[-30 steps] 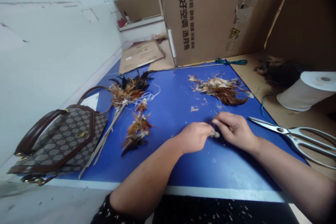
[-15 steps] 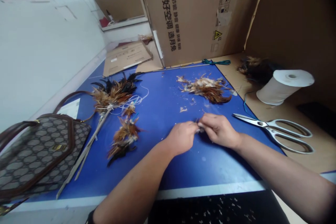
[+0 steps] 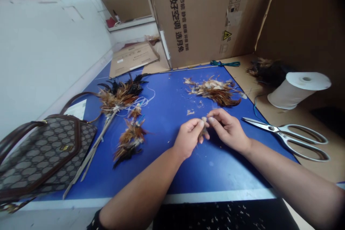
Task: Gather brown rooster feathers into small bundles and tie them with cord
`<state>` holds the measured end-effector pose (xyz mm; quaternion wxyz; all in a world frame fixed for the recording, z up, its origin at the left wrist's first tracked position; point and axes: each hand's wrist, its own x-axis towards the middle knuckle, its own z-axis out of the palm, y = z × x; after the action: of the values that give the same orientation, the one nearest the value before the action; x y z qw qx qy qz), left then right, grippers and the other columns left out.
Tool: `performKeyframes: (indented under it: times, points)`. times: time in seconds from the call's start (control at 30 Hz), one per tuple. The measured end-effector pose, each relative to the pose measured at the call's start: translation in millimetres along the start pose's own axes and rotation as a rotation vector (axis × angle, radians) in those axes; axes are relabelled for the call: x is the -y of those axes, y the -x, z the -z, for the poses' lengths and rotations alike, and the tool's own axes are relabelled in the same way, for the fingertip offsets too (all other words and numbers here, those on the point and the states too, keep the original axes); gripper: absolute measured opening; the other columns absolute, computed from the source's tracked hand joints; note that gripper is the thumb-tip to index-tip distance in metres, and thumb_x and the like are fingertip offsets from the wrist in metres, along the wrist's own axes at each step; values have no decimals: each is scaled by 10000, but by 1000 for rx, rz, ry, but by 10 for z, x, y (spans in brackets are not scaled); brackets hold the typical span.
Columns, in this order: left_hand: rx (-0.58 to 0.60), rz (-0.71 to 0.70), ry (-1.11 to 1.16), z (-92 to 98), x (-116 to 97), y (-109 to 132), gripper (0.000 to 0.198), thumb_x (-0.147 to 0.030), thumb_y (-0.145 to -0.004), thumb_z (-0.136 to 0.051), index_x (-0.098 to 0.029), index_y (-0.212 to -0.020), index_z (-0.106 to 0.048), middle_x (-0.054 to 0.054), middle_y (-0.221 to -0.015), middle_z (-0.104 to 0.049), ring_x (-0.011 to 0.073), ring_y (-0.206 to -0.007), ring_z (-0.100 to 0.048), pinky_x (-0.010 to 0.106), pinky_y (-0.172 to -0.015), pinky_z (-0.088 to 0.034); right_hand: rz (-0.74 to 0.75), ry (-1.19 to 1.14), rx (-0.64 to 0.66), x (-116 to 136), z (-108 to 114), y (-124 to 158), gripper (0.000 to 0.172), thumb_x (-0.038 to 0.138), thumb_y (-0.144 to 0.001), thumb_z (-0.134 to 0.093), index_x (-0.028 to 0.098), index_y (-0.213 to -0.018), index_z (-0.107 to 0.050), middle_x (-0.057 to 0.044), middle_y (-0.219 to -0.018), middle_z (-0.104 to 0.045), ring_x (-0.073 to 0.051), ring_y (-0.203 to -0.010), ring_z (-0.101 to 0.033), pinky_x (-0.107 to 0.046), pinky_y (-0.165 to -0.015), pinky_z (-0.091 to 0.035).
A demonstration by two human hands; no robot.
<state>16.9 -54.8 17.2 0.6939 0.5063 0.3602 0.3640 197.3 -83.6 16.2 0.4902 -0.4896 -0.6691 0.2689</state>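
Observation:
My left hand point(image 3: 188, 137) pinches a small feather point(image 3: 202, 133) between thumb and fingers, its pale fluffy end pointing up. Beside that end, the thumb and index finger of my right hand point(image 3: 228, 129) come together in a pinch; what lies between them, if anything, is too small to make out. Beyond the hands lies a loose pile of brown and cream feathers point(image 3: 217, 91). To the left, small tied feather tufts point(image 3: 130, 138) rest on the blue table mat point(image 3: 161, 115). Silver scissors point(image 3: 285, 134) lie half open to the right of my right hand.
A larger feather bunch point(image 3: 118, 93) on thin sticks point(image 3: 94, 147) and white string point(image 3: 141, 103) lie at the left, beside a patterned handbag point(image 3: 54, 151). A white spool point(image 3: 293, 90) stands at the right. A big cardboard box point(image 3: 205, 18) rises at the back.
My hands have turned so the feather shows more, and their fingertips have drawn slightly apart. The whole view has shifted a little; the things on the table stay where they were.

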Motion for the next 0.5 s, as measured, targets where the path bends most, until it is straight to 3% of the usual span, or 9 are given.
performKeyframes:
  times: [0.07,0.17,0.33,0.5]
  points:
    - [-49,-28,71,6,27,-27,334,-468,-909,-724,-135,-931,-741,42,-788,-720,105,-667,-606,244,-670,-470,43,39,16,4,40,-24,156,353,-1055,-568,231,-1120,-639,-35,-894,-732,-177,-793,-669,-318,-790,-554]
    - [-100,-55,160,23,42,-66,264,-401,-865,-773,-138,-883,-782,58,-919,-750,144,-877,-654,288,-890,-487,101,94,62,27,84,-57,134,317,-1050,-579,226,-1087,-670,-46,-934,-752,-175,-807,-682,-307,-785,-555]
    - [-150,4,276,31,2,-92,224,-354,-808,-815,-138,-863,-796,52,-851,-747,155,-833,-672,309,-884,-491,170,194,89,16,107,-65,151,284,-1040,-584,230,-1116,-702,-46,-935,-781,-166,-751,-709,-291,-744,-577]
    - [-155,67,415,19,-2,-109,248,-323,-756,-873,-118,-851,-770,56,-811,-747,147,-782,-685,301,-855,-499,312,275,163,-80,152,-73,274,225,-1015,-613,260,-1278,-681,-65,-1094,-815,-199,-891,-784,-310,-820,-612]
